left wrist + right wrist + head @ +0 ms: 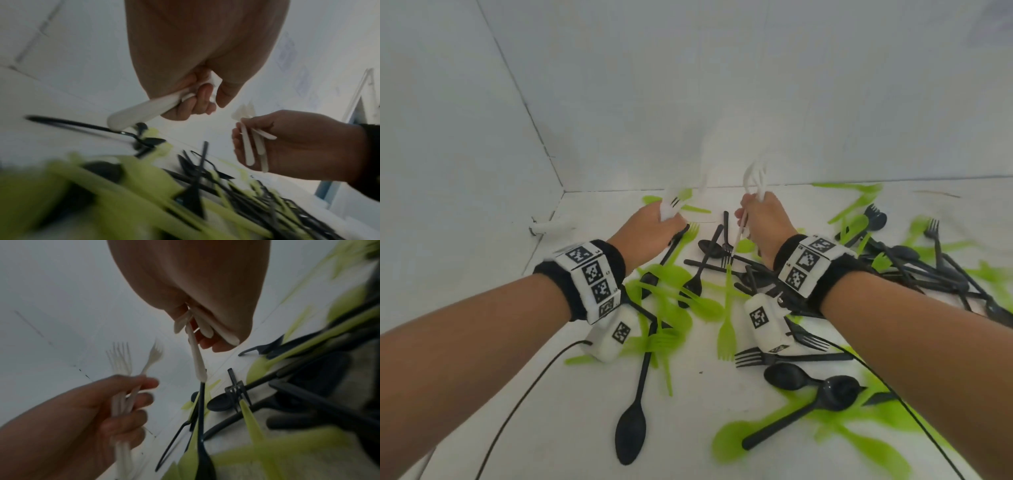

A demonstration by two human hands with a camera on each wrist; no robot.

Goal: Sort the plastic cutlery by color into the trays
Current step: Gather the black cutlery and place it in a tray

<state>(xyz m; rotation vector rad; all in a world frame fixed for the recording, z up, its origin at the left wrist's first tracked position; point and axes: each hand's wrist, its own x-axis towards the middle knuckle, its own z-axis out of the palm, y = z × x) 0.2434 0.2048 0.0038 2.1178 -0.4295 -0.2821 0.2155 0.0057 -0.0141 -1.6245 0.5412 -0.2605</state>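
The step in hand looks like gathering the white pieces out of the mixed heap. The left hand (pixel 654 226) is curled round a bundle of white forks (pixel 123 395), and the right hand (pixel 763 222) is clamped on its own white bunch (pixel 755 181). Both hands hang just above the far end of the heap of black and green cutlery (pixel 722 301), which lies spread over the white worktop (pixel 571 404) and stays on the near side of the hands.

In the right wrist view the left hand's forks run roughly upright, long axis near vertical, tines up and away from the heap, handles hanging below the fist. In the head view the right hand's bunch also stands steeply, its upper ends fanned above the knuckles toward the back wall (pixel 688 85) and one white handle (pixel 196 356) slanting down out of the palm toward the heap. Whether those upper ends are tines or bowls I cannot tell for blur.

No tray shows in any view. My judgement is that the next move calls for carrying both bundles to the white tray, wherever it stands, and laying them down aligned. Black and green pieces appear not yet sorted, so most of the task seems to remain.
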